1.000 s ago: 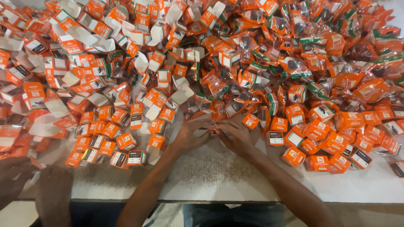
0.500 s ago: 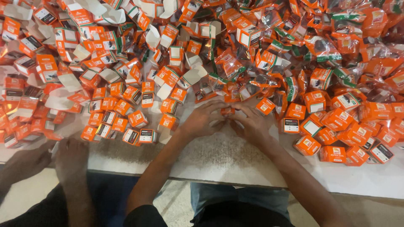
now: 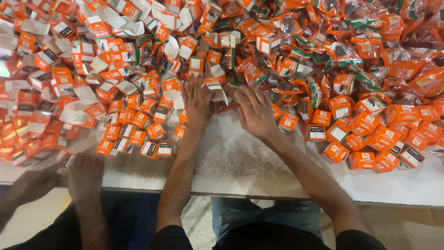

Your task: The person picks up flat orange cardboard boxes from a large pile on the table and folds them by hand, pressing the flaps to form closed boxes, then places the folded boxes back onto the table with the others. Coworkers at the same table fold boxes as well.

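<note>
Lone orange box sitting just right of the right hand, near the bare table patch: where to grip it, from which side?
Take the small orange box across its two side walls, coming from above and from the near edge of the white table. Its labelled face looks up and the table in front of it is bare, while other boxes crowd it behind and to the right. The right hand is nearest.

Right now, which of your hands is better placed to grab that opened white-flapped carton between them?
Probably the left hand: its fingertips lie against the opened carton, whose white flap faces it. The right hand lies flat beside it, nearer the clear-wrapped packets.
</note>
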Demonstrator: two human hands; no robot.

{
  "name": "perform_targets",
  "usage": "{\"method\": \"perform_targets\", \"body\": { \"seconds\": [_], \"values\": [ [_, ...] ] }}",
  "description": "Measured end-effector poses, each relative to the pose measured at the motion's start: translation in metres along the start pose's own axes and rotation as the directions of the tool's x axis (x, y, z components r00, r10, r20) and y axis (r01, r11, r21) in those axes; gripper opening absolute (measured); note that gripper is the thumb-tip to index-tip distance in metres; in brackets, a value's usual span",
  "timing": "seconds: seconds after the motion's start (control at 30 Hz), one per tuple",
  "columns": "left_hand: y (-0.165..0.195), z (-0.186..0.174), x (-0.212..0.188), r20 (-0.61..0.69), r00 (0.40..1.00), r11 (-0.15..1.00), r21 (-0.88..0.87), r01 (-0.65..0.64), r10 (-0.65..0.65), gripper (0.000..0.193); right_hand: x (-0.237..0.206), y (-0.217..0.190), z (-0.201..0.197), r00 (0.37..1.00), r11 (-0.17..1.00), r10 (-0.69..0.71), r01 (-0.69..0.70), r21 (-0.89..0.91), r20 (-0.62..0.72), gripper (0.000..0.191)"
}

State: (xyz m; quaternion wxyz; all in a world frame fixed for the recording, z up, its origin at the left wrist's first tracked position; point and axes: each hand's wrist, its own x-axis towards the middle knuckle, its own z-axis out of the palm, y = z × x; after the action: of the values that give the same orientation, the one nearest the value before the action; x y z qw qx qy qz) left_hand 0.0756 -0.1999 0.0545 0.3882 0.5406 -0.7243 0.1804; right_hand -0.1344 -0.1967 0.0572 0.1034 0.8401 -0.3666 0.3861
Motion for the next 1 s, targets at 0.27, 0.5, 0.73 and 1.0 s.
{"method": "perform_targets", "body": {
  "seconds": [0.27, 0.5, 0.73, 1.0],
  "values": [
    [0.029, -0.002, -0.027, 0.022, 0.977, 0.911, -0.366, -0.189, 0.211, 0.036, 0.059, 0.010, 0.013, 0.914, 0.978, 0.207, -0.207, -0.037, 0.349, 0.035],
    [0.006, -0.003, -0.025, -0.105, 0.993, 0.990, -0.136, 0.048, -0.062, 0.026, 0.019, 0.038, 0.004, 0.936, 0.866, 0.348, -0.340, 0.367, 0.046, 0.014],
    [0.034, 0.012, -0.048, 0.091, 0.979, 0.724, -0.686, -0.070, 0.180, 0.064, -0.040, 0.074, -0.017, 0.703, -0.036, 0.664, -0.313, 0.949, 0.257, 0.009],
    [0.043, 0.043, -0.056, 0.178, 0.954, 0.775, -0.627, -0.080, 0.243, 0.015, -0.061, 0.093, -0.015, 0.720, -0.114, 0.617, -0.316, 0.942, 0.317, 0.023]
  ]
}}
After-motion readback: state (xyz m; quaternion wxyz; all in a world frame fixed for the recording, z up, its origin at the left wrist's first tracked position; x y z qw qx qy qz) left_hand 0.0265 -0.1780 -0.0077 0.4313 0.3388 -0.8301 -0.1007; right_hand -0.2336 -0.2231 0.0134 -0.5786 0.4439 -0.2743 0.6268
